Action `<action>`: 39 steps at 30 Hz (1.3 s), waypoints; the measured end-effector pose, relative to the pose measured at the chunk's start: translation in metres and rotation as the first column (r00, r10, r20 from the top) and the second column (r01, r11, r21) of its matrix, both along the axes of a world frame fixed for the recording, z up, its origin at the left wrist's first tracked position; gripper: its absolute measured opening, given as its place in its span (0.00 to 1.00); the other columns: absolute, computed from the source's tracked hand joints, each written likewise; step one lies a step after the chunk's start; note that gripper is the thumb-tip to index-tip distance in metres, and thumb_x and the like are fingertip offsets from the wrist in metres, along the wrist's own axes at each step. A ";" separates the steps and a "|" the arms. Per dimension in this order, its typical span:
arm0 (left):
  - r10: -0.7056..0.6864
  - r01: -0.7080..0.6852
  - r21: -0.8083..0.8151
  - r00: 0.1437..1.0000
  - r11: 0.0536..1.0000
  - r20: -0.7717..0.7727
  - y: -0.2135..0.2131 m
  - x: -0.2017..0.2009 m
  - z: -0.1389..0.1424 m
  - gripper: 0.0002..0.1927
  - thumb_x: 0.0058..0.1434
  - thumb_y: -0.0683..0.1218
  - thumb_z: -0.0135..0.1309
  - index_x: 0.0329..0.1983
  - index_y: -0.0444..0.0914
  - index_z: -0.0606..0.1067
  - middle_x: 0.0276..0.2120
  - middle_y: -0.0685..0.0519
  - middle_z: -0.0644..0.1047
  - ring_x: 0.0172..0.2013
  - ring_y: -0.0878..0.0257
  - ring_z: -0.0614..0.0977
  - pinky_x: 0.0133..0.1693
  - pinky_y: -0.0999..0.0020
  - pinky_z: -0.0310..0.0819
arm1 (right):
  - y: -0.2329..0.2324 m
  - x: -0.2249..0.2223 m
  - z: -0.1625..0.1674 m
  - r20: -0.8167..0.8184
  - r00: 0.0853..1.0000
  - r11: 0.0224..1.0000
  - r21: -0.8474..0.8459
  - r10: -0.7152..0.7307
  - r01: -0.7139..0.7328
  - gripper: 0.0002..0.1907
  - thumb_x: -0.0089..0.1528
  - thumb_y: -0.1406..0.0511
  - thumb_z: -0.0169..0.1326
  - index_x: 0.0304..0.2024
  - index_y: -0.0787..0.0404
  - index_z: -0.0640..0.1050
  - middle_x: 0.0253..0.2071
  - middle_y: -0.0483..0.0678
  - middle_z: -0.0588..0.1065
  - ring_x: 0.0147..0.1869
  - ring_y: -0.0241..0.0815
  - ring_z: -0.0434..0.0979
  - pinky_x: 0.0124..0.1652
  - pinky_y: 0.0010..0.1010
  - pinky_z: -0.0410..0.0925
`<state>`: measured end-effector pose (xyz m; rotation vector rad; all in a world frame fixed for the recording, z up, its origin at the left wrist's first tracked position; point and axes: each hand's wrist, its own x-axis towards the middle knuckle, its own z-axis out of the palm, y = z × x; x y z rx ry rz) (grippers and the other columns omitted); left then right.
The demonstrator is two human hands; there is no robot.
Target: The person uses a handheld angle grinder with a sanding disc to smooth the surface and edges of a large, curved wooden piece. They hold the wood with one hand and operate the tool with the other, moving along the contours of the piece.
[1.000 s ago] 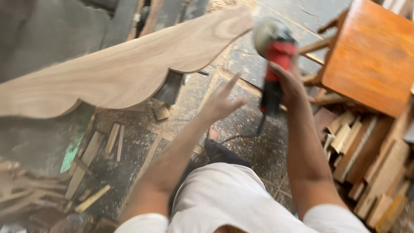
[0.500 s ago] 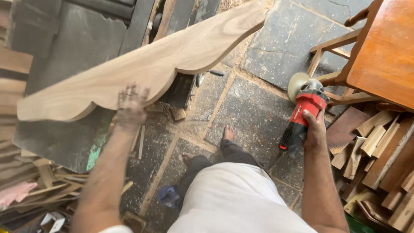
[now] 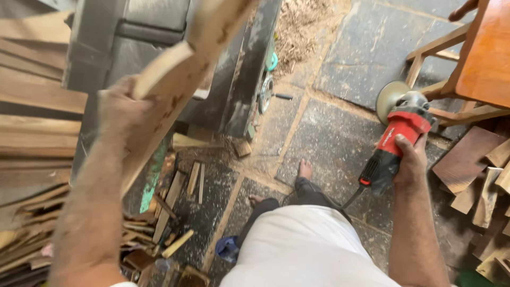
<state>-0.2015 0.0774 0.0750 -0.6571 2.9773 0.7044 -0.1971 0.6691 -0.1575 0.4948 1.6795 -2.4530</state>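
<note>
The one label in view is a band of pale markings along the red body of the angle grinder (image 3: pixel 399 135), which is held above the stone floor (image 3: pixel 329 138) near the wooden chair at the floor's right edge. The markings are too small and blurred to tell their shape beyond a thin pale strip on red. No packages, signs or screens show anywhere else, neither among the wood offcuts along the floor's edges nor on the dark machine at the top left.
</note>
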 end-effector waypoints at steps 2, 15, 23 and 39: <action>0.114 -0.112 0.063 0.993 0.992 -0.017 -0.011 0.018 0.025 0.22 0.58 0.45 0.71 0.55 0.41 0.79 0.42 0.50 0.84 0.39 0.62 0.84 0.42 0.64 0.81 | 0.005 0.002 -0.002 -0.006 1.000 1.000 -0.030 -0.006 0.006 0.40 0.65 0.67 0.55 0.77 0.59 0.55 0.55 0.57 0.70 0.50 0.51 0.80 0.52 0.44 0.80; 0.717 -0.068 0.777 0.443 0.625 -0.538 -0.096 0.132 0.031 0.35 0.59 0.45 0.70 0.64 0.26 0.68 0.60 0.28 0.73 0.61 0.34 0.77 0.57 0.36 0.80 | 0.038 -0.023 -0.026 -0.139 0.988 0.950 -0.294 0.070 -0.109 0.35 0.71 0.70 0.53 0.77 0.60 0.53 0.57 0.58 0.67 0.50 0.52 0.76 0.49 0.46 0.79; 0.989 -0.083 0.986 0.001 0.147 -0.147 -0.042 0.149 -0.106 0.35 0.60 0.45 0.56 0.70 0.36 0.60 0.62 0.37 0.73 0.64 0.44 0.77 0.60 0.42 0.73 | 0.037 -0.034 0.020 -0.165 0.984 0.975 -0.198 0.066 -0.099 0.40 0.68 0.68 0.54 0.80 0.58 0.53 0.62 0.56 0.68 0.54 0.54 0.77 0.53 0.49 0.79; 0.810 -0.571 0.815 0.525 0.105 0.263 0.047 0.160 -0.231 0.33 0.62 0.67 0.56 0.47 0.30 0.77 0.35 0.42 0.83 0.32 0.57 0.86 0.31 0.69 0.84 | -0.155 -0.079 0.060 -0.126 0.871 0.877 -0.009 0.475 -0.480 0.45 0.61 0.72 0.58 0.76 0.51 0.53 0.54 0.54 0.71 0.48 0.51 0.77 0.44 0.43 0.79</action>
